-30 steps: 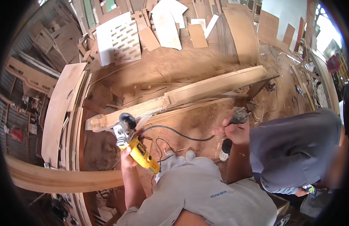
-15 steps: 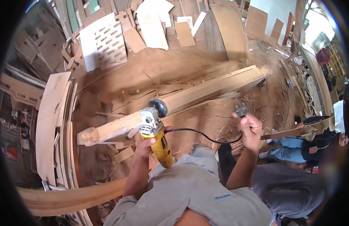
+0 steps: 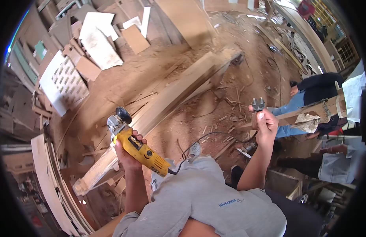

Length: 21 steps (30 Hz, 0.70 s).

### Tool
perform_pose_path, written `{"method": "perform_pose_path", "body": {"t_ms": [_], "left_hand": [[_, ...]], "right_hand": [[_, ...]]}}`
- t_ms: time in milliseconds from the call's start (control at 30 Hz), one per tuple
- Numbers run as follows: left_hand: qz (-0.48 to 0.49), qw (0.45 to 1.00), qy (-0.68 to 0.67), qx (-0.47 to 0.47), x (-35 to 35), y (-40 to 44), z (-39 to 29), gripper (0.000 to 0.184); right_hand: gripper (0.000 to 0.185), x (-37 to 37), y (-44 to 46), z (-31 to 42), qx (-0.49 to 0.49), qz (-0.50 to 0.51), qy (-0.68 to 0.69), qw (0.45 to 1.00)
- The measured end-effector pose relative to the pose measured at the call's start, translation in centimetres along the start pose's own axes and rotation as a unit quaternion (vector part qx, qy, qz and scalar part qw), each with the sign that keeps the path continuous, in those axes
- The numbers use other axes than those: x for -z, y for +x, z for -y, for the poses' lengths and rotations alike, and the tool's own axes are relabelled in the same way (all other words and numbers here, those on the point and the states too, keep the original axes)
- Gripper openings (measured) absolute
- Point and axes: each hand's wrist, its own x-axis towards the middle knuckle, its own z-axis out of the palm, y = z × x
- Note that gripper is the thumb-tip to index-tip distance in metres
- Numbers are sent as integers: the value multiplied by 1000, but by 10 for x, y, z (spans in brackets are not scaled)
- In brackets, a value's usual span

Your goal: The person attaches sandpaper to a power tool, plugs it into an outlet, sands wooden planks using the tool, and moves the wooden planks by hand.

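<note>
My left hand [image 3: 129, 152] is wrapped round the yellow body of an angle grinder [image 3: 143, 154]. Its dark round disc [image 3: 123, 115] points up and away from me. A black cord [image 3: 202, 136] runs from the grinder's rear end across to my right side. Raised at the right, my right hand [image 3: 266, 124] pinches the plug [image 3: 258, 104] with its pins facing upward. Beyond the grinder a long, thick wooden beam [image 3: 171, 89] lies diagonally, its near end rough and pale.
Boards and panels [image 3: 100, 39] lean at the far left, and stacked planks [image 3: 52, 185] stand at the near left. Wood scraps [image 3: 230, 98] litter the dirt floor. At the right, a person in a dark top [image 3: 319, 89] is beside another wooden beam [image 3: 287, 116].
My view has turned to the right. The grinder has tilted over to the left, showing more of its side, while the plug stays held up in my right hand.
</note>
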Motion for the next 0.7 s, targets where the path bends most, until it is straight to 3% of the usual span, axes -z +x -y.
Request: {"method": "perform_pose_path", "body": {"t_ms": [167,200,433,700], "left_hand": [[51,996,49,51,-63,51,52,68],[41,995,63,64,-77,61,62,63],[12,988,70,138,-101,142,126,74],[125,962,64,236,-148,215,167,78]], "right_hand": [[39,59,38,-10,35,-100,-16,994],[40,65,43,-8,6,-122,-16,992],[34,107,53,-23,4,-189,-59,980],[26,112,57,-12,-45,-259,-125,957]]}}
